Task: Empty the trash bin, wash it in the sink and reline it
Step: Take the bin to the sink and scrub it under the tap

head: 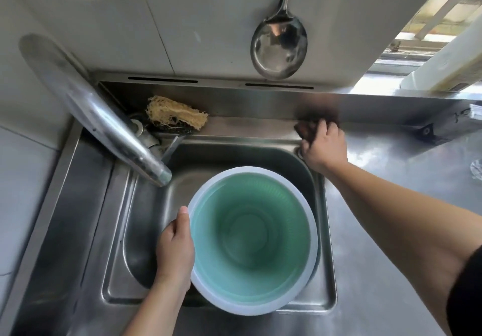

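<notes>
Steel sink (pixel 323 270) under tiled wall; left hand (pixel 176 249) gripping bin (pixel 253 241) rim; right hand (pixel 323 144) fingers curled on dark scourer (pixel 303 128); loofah (pixel 177 112) well left of them.

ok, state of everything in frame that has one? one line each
trash bin: upright in the sink, no liner, no trash visible
left hand: grips the bin rim
right hand: on a dark item at the sink's back right corner; grip unclear
faucet: spout over the basin, no water running
sink: no standing water visible
loofah scrubber: lying on the back ledge, untouched
ladle: hanging on the wall
</notes>
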The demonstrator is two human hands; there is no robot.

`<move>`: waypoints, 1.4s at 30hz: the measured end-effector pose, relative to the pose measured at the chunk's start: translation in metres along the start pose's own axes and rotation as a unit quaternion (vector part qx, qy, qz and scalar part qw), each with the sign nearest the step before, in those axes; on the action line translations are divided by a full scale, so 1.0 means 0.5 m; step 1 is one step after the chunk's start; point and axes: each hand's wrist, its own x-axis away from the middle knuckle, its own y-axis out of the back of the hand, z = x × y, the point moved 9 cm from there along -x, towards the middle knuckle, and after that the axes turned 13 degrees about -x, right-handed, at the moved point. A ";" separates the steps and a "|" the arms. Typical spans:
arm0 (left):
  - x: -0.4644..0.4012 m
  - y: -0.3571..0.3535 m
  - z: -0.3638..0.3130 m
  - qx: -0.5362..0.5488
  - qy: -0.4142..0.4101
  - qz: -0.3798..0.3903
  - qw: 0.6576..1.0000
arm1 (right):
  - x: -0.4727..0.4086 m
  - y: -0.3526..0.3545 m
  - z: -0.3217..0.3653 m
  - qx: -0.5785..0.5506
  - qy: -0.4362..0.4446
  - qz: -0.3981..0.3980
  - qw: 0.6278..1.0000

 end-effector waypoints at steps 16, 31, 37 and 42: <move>0.028 -0.005 -0.029 -0.048 0.044 0.043 0.997 | 0.327 0.077 0.011 0.042 0.094 0.199 0.975; 0.040 0.062 -0.214 -0.166 -0.154 0.047 0.973 | 0.837 -0.043 -0.015 -0.103 -0.160 0.425 0.885; 0.091 0.034 -0.264 -0.169 -0.201 0.092 0.961 | 0.948 -0.073 -0.026 -0.161 -0.248 0.395 0.870; 0.161 0.015 -0.279 -0.142 -0.202 0.159 0.956 | 1.010 -0.077 -0.036 -0.173 -0.268 0.379 0.869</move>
